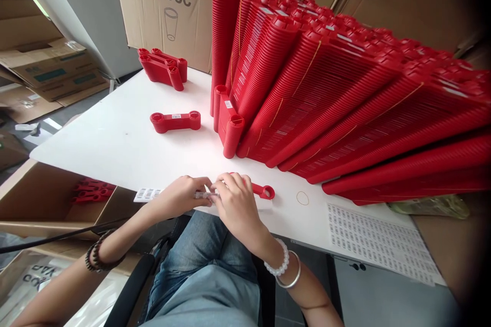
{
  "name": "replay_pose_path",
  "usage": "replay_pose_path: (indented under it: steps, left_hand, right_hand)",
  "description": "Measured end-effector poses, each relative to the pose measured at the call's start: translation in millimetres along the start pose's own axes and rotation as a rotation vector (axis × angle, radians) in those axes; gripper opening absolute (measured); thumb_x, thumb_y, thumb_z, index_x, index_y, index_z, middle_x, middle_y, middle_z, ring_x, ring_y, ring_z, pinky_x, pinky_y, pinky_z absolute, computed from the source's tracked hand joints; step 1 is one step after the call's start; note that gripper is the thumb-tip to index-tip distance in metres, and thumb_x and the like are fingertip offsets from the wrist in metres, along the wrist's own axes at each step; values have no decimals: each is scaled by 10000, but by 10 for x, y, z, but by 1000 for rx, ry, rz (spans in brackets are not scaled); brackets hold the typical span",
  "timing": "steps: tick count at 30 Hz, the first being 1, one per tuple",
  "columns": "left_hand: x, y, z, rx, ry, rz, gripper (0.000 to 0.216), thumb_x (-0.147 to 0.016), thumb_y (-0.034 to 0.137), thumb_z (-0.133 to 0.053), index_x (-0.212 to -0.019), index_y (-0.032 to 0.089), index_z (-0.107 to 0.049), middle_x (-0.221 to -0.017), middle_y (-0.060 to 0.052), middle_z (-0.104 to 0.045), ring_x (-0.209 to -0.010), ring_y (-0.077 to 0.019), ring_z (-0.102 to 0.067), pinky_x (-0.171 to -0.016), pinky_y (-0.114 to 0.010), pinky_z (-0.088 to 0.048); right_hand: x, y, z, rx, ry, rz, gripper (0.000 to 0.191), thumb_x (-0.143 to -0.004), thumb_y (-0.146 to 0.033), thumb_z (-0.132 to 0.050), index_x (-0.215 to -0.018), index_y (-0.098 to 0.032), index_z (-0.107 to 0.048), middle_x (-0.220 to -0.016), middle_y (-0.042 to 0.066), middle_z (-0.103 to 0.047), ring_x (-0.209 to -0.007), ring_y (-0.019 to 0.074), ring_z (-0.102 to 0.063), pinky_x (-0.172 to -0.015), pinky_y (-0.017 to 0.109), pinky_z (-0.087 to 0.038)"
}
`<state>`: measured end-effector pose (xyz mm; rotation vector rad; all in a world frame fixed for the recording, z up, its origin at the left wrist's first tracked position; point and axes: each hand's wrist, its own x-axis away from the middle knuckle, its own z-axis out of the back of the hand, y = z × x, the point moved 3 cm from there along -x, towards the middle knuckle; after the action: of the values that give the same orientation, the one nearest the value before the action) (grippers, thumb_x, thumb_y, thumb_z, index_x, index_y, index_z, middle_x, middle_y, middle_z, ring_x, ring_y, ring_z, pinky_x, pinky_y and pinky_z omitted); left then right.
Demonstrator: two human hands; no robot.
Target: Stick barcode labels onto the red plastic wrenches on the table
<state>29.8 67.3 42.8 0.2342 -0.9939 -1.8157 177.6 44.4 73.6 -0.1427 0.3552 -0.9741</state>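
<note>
Both my hands meet at the near edge of the white table [123, 138]. My left hand [180, 196] has its fingers curled, pinching a strip of barcode labels [148, 194] that sticks out to the left. My right hand [233, 202] is curled over a flat red plastic holder [264, 191], whose ring end shows past my fingers on the right. The fingertips of both hands touch at a small white label between them.
Tall leaning stacks of red holders [326, 87] fill the table's right half. A single holder [175, 121] lies mid-table, a small pile [163, 67] sits farther back. A label sheet [379, 242], a rubber band [302, 197], cardboard boxes [172, 5] and a box of holders [92, 191] surround me.
</note>
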Motion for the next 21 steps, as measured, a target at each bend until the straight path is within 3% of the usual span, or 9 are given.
replay_pose_path:
  steps: [3, 8, 13, 16, 19, 21]
  left_hand:
    - [8, 26, -6, 81, 18, -15, 374, -796, 300, -646, -1090, 227, -426, -712, 45, -709, -606, -142, -550, -654, -232, -361]
    - [13, 68, 9, 180, 18, 19, 404, -771, 238, -644, -1018, 245, -324, -635, 82, -646, -589, -135, -531, -625, -228, -344]
    - [8, -19, 14, 303, -58, -19, 404, -783, 240, -609, -1036, 249, -294, -633, 100, -589, -557, -99, -444, -565, -208, -326]
    - [15, -118, 12, 341, -139, -64, 410, -791, 242, -590, -1065, 251, -285, -706, 82, -609, -578, -87, -414, -553, -199, -326]
    - [35, -198, 31, 331, -150, -47, 403, -795, 247, -583, -1058, 253, -278, -711, 77, -618, -583, -87, -418, -554, -196, -334]
    - [52, -220, 44, 306, -133, -15, 407, -789, 241, -582, -1062, 252, -280, -745, 60, -649, -612, -95, -463, -590, -204, -376]
  right_hand:
    - [-27, 13, -42, 7, 10, 1, 29, -888, -177, -669, -914, -175, -658, -995, 54, -656, -929, 235, -533, -810, 387, -351]
    - [-21, -12, -62, 41, 67, 104, 132, -860, -50, -610, -843, -176, -647, -1011, 53, -651, -919, 223, -510, -830, 389, -333]
    - [7, 23, -112, -9, 151, 200, 122, -903, -83, -570, -847, -171, -632, -1017, 60, -654, -935, 220, -507, -847, 393, -333]
    - [21, 101, -105, -182, 166, 204, 125, -927, -105, -552, -856, -183, -619, -1007, 51, -651, -932, 209, -523, -861, 385, -345]
    - [29, 191, -28, -505, 160, 175, 124, -928, -114, -552, -844, -197, -589, -994, 32, -649, -947, 193, -547, -878, 354, -383]
    - [23, 242, 22, -596, 160, 105, 120, -919, -103, -559, -969, -207, -593, -1012, 27, -658, -966, 193, -555, -887, 342, -395]
